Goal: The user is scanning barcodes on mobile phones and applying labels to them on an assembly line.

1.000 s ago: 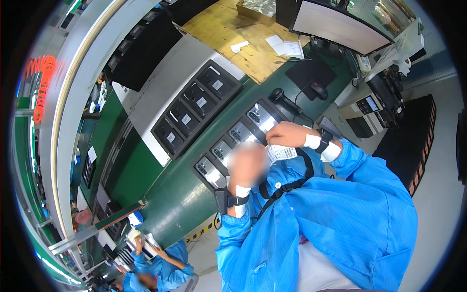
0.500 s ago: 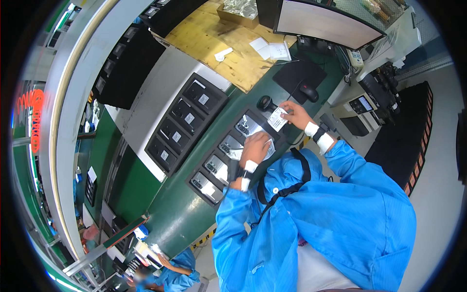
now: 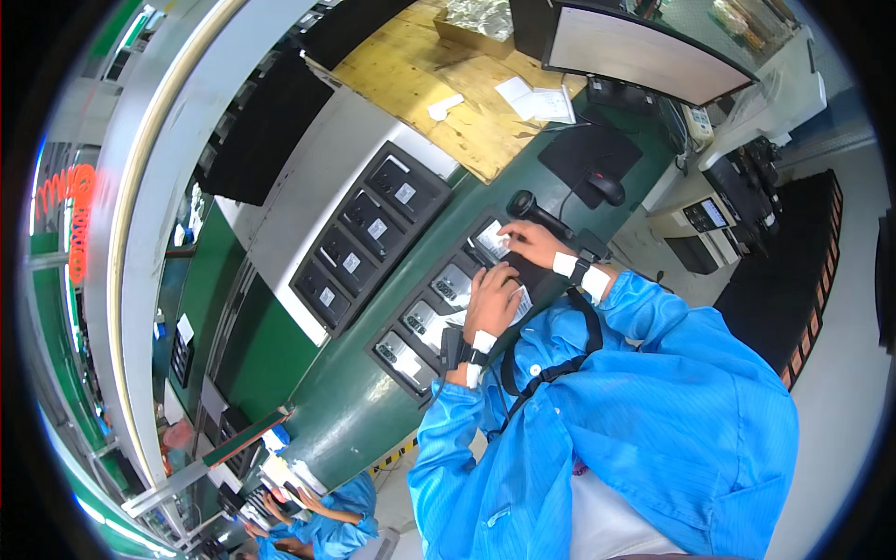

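A black tray [image 3: 396,380] on the green bench holds a row of silver metal units [image 3: 403,358] with black parts. My right hand [image 3: 534,245] is at the tray's far right end, thumb and fingers closed on the edge of a white printed label [image 3: 490,239] over the last compartment. My left hand [image 3: 492,303] is bent over the tray's middle, its fingers curled. White printed label paper [image 3: 523,302] shows beside and under that palm; its grip is partly hidden. A black handheld scanner [image 3: 539,214] lies just beyond my right hand.
A second black tray [image 3: 336,322] with black labelled units lies farther left on a white surface. Beyond are a mouse [image 3: 608,187], a monitor [image 3: 649,56] and papers [image 3: 534,101] on a wooden board. A printer [image 3: 698,217] stands right. Another person [image 3: 336,523] works at lower left.
My right hand has moved left and down with the label, from beside the scanner to the tray's last compartment. My left hand has stayed over the tray. The view has shifted slightly.
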The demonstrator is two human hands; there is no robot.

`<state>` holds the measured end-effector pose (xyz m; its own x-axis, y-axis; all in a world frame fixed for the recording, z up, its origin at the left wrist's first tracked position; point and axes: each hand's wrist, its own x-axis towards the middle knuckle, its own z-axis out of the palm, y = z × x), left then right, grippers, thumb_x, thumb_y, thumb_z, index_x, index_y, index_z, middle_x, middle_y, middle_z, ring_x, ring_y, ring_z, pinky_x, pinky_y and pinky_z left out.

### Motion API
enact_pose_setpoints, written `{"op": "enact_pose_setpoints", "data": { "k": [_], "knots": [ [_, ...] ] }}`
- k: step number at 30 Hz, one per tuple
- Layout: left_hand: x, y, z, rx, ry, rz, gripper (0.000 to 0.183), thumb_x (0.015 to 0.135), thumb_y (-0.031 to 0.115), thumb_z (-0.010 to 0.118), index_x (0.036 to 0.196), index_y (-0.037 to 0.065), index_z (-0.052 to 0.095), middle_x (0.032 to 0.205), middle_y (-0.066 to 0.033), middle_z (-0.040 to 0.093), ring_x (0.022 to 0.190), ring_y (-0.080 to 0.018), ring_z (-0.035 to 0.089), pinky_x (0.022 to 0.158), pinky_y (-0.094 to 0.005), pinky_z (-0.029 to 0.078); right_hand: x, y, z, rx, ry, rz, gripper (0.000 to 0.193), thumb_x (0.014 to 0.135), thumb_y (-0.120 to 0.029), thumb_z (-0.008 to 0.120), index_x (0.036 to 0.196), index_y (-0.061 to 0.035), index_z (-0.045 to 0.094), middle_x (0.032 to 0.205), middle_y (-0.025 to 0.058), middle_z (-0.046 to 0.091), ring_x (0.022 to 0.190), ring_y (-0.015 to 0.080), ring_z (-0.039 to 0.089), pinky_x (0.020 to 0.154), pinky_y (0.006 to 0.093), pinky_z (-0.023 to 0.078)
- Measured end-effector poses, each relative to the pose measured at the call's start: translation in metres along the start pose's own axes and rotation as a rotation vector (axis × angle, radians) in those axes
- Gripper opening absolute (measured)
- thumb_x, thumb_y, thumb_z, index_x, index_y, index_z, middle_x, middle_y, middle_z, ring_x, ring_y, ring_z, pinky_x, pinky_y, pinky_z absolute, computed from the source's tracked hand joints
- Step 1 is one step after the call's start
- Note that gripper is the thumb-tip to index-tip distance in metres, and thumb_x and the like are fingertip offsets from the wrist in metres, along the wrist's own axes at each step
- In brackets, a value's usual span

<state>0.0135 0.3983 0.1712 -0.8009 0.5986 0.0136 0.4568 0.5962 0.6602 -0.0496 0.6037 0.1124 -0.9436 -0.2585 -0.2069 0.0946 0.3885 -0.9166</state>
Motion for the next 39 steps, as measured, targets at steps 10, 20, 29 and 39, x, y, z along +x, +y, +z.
{"op": "enact_pose_setpoints", "data": {
  "k": [10,20,29,39],
  "knots": [
    [-0.013,0.002,-0.004,-0.028,0.100,0.014,0.016,0.093,0.016,0.064,0.101,0.004,0.070,0.120,-0.0079,0.063,0.133,-0.0288,0.052,0.115,-0.0513,0.034,-0.007,-0.013,0.004,-0.673,-0.116,-0.450,0.040,0.085,-0.021,0.072,0.123,-0.0079,0.069,0.141,0.0126,0.058,0.134,0.0340,0.048,0.110,0.0515,0.040],
    [-0.021,0.001,-0.007,-0.087,0.064,-0.032,0.017,0.095,0.016,0.064,0.102,0.002,0.071,0.130,-0.0093,0.061,0.135,-0.0305,0.051,0.108,-0.0470,0.041,-0.006,-0.007,0.035,-0.829,0.080,-0.445,0.049,0.087,-0.022,0.068,0.133,-0.0069,0.063,0.145,0.0135,0.054,0.140,0.0363,0.042,0.114,0.0627,0.030],
    [-0.053,0.013,-0.049,-0.154,0.149,-0.368,0.027,0.099,0.028,0.064,0.104,0.002,0.070,0.083,-0.0180,0.073,0.083,-0.0422,0.070,0.074,-0.0461,0.056,-0.069,-0.088,0.020,0.106,-0.381,-0.163,0.032,0.095,-0.024,0.073,0.118,-0.0018,0.067,0.089,0.0060,0.070,0.086,0.0159,0.067,0.082,0.0317,0.053],
    [-0.100,0.004,-0.095,-0.300,0.023,-0.491,0.036,0.093,0.034,0.071,0.113,0.004,0.073,0.087,-0.0250,0.072,0.086,-0.0426,0.072,0.075,-0.0470,0.055,-0.070,-0.133,0.015,-0.163,-0.383,-0.153,0.028,0.088,-0.025,0.075,0.097,-0.0026,0.062,0.074,0.0119,0.062,0.068,0.0191,0.058,0.065,0.0350,0.048]
  ]
}}
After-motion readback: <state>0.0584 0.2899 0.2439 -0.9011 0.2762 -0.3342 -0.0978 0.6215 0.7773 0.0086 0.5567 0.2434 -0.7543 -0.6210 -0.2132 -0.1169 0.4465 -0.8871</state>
